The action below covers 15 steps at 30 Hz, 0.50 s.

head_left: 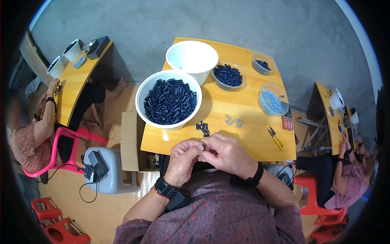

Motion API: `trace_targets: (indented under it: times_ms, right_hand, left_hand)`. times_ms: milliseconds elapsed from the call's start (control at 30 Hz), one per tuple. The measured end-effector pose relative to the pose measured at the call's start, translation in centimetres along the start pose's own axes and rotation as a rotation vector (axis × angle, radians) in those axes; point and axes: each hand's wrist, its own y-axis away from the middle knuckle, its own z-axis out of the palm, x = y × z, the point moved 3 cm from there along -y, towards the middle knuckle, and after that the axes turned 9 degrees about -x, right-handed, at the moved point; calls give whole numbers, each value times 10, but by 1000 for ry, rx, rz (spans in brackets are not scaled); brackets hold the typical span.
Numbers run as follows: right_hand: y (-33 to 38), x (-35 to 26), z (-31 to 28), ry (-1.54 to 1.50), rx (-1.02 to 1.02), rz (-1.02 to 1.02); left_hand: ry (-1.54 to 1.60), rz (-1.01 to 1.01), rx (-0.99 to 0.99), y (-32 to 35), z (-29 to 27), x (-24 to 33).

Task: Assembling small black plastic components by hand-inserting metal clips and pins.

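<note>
My left hand (183, 159) and my right hand (227, 154) meet at the near edge of a yellow wooden table (239, 134), fingertips pinched together on a small black tube piece (203, 144). Just beyond my fingers lies a small heap of the same black tube pieces (203, 128), and to its right a few small metal screws (234, 120). A big white bowl (168, 99) full of black tube pieces stands at the table's near left, close to my left hand.
Behind it stand an empty white bowl (192, 59), a clear dish of black parts (228, 75), another clear dish (263, 64) and a clear tub of screws (271, 101). Yellow snips (276, 137) lie at right. Other people work at tables on the left (28, 134) and right (345, 175).
</note>
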Motion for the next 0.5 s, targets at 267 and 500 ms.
trace_targets:
  times_ms: [267, 500]
  right_hand:
    - [10, -1, 4, 134, -36, -47]
    - [15, -5, 9, 287, -35, -136]
  left_hand:
    - [-125, -70, -29, 3, -9, -8]
    - [-213, -29, -1, 4, 4, -6]
